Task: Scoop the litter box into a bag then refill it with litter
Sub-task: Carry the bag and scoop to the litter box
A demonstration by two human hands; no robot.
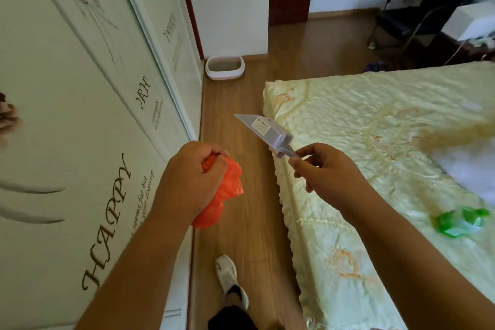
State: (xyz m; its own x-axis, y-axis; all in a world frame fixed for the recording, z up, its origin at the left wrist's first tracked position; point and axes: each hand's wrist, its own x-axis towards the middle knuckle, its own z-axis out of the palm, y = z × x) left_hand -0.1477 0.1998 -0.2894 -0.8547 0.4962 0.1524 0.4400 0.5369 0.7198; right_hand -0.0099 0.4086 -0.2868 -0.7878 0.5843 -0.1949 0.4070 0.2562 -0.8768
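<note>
With my left hand [195, 169] gripping the bunched bag [227, 190] and my right [321, 166] pinching the scoop [265, 130], I should reach the box [224, 67] by the far wall, then shake the bag open.

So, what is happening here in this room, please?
A person walks along the wooden floor between wardrobe and bed. The left hand grips a crumpled orange plastic bag; the right hand pinches the handle of a grey plastic litter scoop. The white oval litter box sits ahead by the wall, not yet reached, so no scooping has begun.
</note>
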